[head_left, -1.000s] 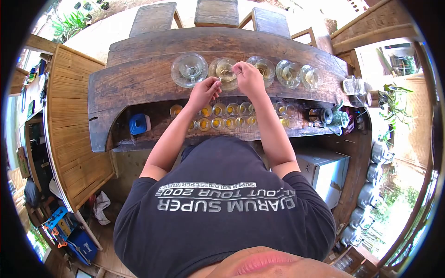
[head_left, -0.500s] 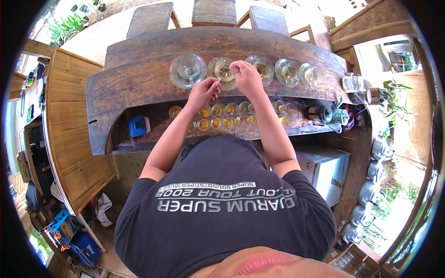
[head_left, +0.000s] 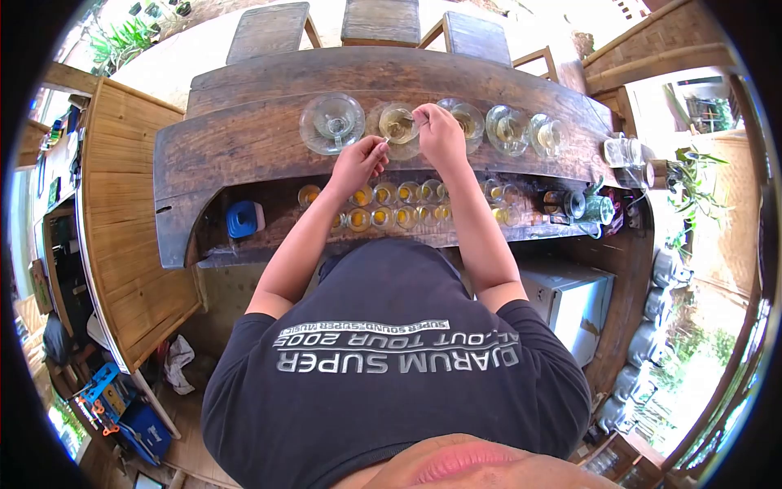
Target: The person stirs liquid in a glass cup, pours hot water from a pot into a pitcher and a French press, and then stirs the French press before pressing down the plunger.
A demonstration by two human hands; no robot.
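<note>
Several glass cups on glass saucers stand in a row on the wooden counter [head_left: 244, 130]. My left hand [head_left: 360, 163] is closed at the near edge of the second cup [head_left: 397, 124] from the left, its fingers pinched on something small that may be the cup's handle. My right hand [head_left: 441, 134] is at that cup's right rim, fingers pinched together on something too small to make out. Left of my hands is a cup on a wide saucer [head_left: 332, 124]. A further cup [head_left: 464, 124] sits just beyond my right hand, partly hidden by it.
Small glasses with yellow contents [head_left: 405, 217] line the shelf below the counter. A blue-lidded container [head_left: 244, 220] is at the shelf's left, and glass jars [head_left: 623, 151] are at the counter's right end. Stools [head_left: 379, 23] stand across the counter.
My right hand has shifted slightly to the right, showing more of the second cup. My left hand stays in nearly the same place. The view has moved slightly.
</note>
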